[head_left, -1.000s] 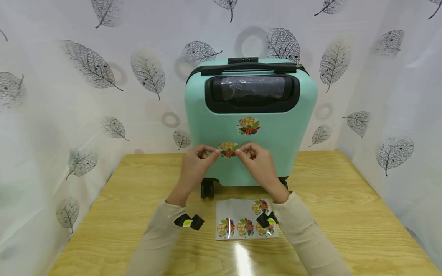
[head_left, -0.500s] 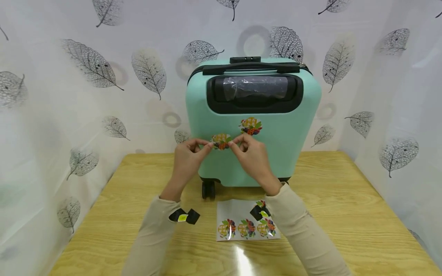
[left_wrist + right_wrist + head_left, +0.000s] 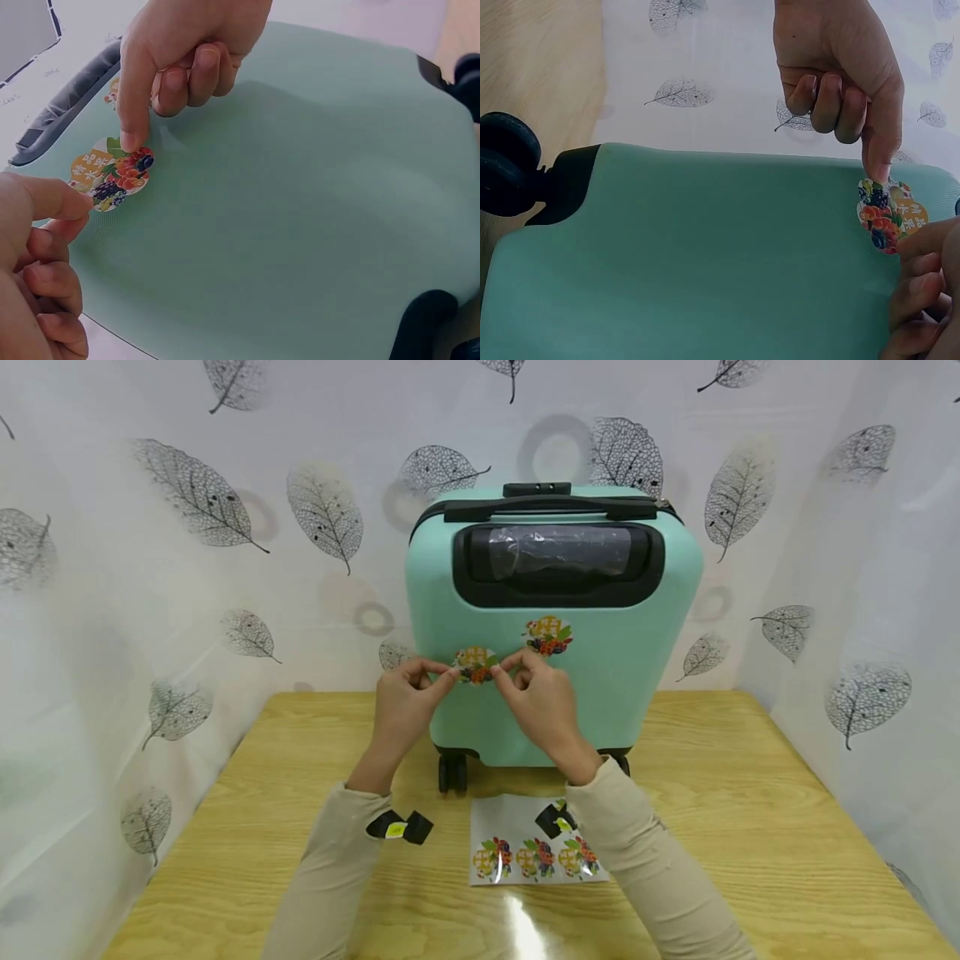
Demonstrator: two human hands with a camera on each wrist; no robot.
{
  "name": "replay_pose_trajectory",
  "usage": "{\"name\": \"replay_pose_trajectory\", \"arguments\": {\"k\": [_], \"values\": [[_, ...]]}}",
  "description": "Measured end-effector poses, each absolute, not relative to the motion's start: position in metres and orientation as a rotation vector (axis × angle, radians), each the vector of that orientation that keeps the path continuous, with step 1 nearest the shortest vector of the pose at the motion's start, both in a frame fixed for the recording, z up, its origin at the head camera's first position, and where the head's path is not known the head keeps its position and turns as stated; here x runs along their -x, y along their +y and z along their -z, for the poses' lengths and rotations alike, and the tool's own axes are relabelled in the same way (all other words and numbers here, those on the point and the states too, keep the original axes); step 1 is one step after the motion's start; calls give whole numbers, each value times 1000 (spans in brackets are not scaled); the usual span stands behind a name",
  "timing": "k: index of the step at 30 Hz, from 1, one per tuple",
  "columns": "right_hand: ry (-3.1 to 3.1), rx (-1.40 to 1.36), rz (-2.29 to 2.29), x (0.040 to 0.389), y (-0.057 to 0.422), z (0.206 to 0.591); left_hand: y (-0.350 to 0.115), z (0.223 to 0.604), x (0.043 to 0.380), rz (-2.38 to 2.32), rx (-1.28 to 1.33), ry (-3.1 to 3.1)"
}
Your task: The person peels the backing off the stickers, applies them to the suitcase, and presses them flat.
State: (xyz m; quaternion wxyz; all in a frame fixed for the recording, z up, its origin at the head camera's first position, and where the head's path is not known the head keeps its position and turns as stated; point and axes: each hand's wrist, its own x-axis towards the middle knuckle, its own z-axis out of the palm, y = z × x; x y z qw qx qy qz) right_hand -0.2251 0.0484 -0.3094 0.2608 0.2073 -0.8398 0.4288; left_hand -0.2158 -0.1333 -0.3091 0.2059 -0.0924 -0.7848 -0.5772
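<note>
A fruit-print sticker (image 3: 474,665) is stretched between both hands, close to the front of a mint-green suitcase (image 3: 495,727). My left hand (image 3: 405,702) pinches its left edge between thumb and forefinger, while my right hand (image 3: 542,702) pinches the right edge the same way. In the left wrist view the sticker (image 3: 112,174) shows orange lettering and berries, lying flat over the shell. The right wrist view shows the same sticker (image 3: 889,214) with a fingertip at either side. Another fruit sticker (image 3: 549,636) is on the suitcase, up and to the right, below the black handle recess (image 3: 558,595).
A white sticker sheet (image 3: 506,814) with several fruit stickers lies on the wooden table (image 3: 285,827) in front of the suitcase, partly behind the right sleeve (image 3: 637,843). Black wheels (image 3: 452,772) stand on the table. A leaf-print curtain (image 3: 322,610) closes off the back and sides.
Both hands have carried the sticker up and to the left across the suitcase front, to a spot lower left of the other sticker. In the last half second they have shifted only slightly.
</note>
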Motion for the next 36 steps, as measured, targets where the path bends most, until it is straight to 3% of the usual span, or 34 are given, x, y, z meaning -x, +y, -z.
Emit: {"name": "replay_pose_trajectory", "arguments": {"k": [36], "values": [[-2258,-582,-889,226,46,327,-133,328,221,1353,210,-2256]]}}
